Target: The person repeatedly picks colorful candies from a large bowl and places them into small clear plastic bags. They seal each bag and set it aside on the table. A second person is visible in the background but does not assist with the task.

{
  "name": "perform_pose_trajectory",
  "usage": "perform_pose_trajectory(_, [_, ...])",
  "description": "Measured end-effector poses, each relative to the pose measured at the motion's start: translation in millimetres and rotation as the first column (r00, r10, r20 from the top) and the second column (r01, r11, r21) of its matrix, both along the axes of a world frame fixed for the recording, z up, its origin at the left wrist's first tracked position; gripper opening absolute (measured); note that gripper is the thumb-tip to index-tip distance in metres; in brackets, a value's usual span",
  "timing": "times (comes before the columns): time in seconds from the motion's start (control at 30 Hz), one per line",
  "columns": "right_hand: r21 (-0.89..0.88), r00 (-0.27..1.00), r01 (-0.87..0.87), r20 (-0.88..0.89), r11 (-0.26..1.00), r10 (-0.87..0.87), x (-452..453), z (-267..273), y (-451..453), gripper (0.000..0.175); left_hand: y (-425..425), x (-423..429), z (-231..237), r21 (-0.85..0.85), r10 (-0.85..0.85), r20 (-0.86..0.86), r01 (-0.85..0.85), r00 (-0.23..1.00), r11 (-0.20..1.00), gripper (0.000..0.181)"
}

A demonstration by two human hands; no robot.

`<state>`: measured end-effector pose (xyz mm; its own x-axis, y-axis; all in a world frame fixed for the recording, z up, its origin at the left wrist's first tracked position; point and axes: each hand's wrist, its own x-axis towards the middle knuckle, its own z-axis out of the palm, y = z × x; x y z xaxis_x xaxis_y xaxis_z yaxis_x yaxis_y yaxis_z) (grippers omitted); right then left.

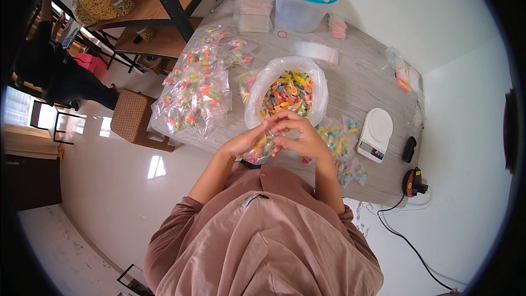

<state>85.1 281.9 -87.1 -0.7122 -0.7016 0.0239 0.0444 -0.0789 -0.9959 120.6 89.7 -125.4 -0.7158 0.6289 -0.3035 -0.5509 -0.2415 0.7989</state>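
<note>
My left hand [245,143] holds a clear plastic bag of wrapped candies [259,150] near the table's front edge. My right hand [302,135] has its fingers curved at the bag's upper right side, touching it. Just beyond both hands stands a tub lined with a white plastic bag [319,90], holding many colourful wrapped candies [289,92]. Many filled clear bags [201,86] lie heaped on the left. Smaller filled packets [339,144] lie to the right of my right hand.
Right of the packets is a white digital kitchen scale [376,133]. Empty plastic bags [254,11] and a clear bucket with a teal lid [303,14] stand at the back. A woven stool [133,115] adjoins the table's left side. A person [61,65] is at far left.
</note>
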Motion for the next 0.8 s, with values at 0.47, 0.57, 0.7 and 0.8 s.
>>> perform_pose_trajectory(0.47, [0.033,0.885,0.452,-0.141,0.892,-0.443,-5.7,-11.8,0.1,0.036,12.0,-4.4,-0.3,-0.256,0.277,-0.197,-0.322,0.940,0.911,0.027])
perform_pose_trajectory(0.57, [0.016,0.867,0.491,-0.103,0.871,-0.487,-4.3,-12.6,-1.4,0.038,17.0,-5.8,-3.6,-0.166,0.330,-0.261,-0.379,0.907,0.910,0.022])
perform_pose_trajectory(0.7, [0.009,0.863,0.504,0.024,0.864,-0.504,-2.9,-11.6,-3.0,0.039,27.5,-5.2,-3.4,-0.006,0.518,-0.374,-0.560,0.769,0.828,0.015])
perform_pose_trajectory(0.8, [-0.028,0.856,0.510,-0.074,0.859,-0.511,-1.6,-9.9,-3.5,0.040,23.9,-8.2,0.6,0.002,0.522,-0.466,-0.589,0.714,0.808,0.011])
